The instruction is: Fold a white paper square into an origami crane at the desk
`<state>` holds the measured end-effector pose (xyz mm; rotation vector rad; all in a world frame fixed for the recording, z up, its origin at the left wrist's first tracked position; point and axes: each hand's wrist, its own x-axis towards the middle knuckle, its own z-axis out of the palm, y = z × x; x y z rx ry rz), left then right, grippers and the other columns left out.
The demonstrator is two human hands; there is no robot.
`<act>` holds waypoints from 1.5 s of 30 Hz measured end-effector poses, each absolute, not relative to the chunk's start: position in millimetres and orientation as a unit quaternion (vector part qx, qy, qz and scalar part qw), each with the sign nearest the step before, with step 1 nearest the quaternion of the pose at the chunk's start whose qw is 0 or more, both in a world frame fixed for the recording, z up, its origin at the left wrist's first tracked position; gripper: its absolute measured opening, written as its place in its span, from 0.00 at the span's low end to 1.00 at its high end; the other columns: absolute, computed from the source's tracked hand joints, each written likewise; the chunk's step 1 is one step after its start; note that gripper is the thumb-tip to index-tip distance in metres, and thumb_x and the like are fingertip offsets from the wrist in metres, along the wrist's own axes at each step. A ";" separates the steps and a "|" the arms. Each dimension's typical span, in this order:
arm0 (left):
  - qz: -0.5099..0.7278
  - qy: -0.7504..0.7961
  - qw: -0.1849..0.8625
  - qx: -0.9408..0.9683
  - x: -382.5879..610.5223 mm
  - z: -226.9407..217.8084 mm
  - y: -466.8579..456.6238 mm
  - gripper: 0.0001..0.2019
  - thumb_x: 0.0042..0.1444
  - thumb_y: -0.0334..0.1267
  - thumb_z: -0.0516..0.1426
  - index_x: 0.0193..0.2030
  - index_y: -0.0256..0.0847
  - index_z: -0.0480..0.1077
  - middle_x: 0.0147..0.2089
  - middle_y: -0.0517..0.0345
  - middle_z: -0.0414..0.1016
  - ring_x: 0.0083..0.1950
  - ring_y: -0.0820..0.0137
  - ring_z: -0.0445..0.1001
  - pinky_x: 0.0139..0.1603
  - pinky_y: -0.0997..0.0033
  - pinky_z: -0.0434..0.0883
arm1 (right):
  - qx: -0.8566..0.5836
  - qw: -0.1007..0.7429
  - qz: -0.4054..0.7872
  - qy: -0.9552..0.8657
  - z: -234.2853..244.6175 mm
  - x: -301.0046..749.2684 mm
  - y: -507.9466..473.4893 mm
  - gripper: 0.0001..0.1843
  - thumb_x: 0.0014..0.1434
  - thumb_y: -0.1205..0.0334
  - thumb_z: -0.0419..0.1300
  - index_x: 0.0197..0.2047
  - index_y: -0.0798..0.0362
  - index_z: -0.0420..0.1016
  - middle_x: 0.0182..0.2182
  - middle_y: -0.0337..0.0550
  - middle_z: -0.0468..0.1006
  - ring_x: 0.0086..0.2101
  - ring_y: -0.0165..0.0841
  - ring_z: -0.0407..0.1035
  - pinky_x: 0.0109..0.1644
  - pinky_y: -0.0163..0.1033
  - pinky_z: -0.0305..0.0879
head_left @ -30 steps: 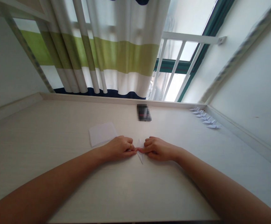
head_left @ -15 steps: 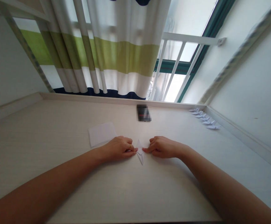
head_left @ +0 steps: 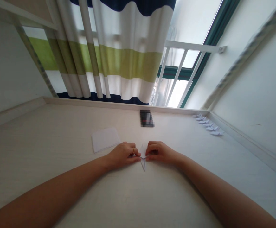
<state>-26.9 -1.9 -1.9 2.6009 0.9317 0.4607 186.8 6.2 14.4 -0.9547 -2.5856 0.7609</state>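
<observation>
A small white origami paper [head_left: 143, 154], folded to a narrow shape with pointed ends, lies on the pale table [head_left: 128, 196] in front of me. Its lower end is split into slim points. My left hand [head_left: 125, 153], with a ring on one finger, pinches the paper's left edge between thumb and fingers. From the other side, my right hand [head_left: 161, 152] is closed with thumb and fingertips on the right edge. The fingertips hide parts of both edges.
White paper sheets [head_left: 105, 139] lie left of my hands. A dark, pixelated object [head_left: 146, 118] sits near the raised back edge. Several small folded paper figures [head_left: 211, 128] line the back right corner. Beyond are a striped curtain [head_left: 130, 63] and a white railing [head_left: 192, 46].
My right hand has moved in from beside the paper, its thumb and fingers now gripping the right edge. My left thumb sits lower on the paper. The view has tilted slightly up.
</observation>
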 end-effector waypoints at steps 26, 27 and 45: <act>0.459 0.332 0.588 0.577 -11.0 -2.6 -22.5 0.18 0.44 0.31 0.59 0.39 0.43 0.56 0.31 0.65 0.66 0.32 0.75 0.70 0.37 0.72 0.66 | -0.411 0.427 0.332 -0.734 5.3 155.6 -22.7 0.05 0.53 0.64 0.55 0.31 0.53 0.59 0.24 0.36 0.65 0.25 0.27 0.64 0.27 0.33 0.62; 0.459 0.338 0.577 0.585 -10.8 -3.0 -23.1 0.17 0.44 0.31 0.59 0.38 0.43 0.56 0.30 0.66 0.65 0.30 0.76 0.70 0.35 0.73 0.65 | -0.412 0.432 0.384 -0.704 5.0 154.4 -22.2 0.07 0.52 0.64 0.56 0.30 0.53 0.58 0.23 0.34 0.64 0.23 0.26 0.64 0.26 0.33 0.61; 0.394 0.300 0.687 0.532 -8.4 -4.7 -9.8 0.12 0.40 0.31 0.62 0.35 0.37 0.69 0.33 0.57 0.76 0.37 0.70 0.72 0.41 0.70 0.65 | -0.397 0.436 0.555 -0.586 1.0 161.5 -8.4 0.07 0.47 0.62 0.59 0.31 0.56 0.72 0.19 0.34 0.69 0.21 0.23 0.61 0.28 0.32 0.57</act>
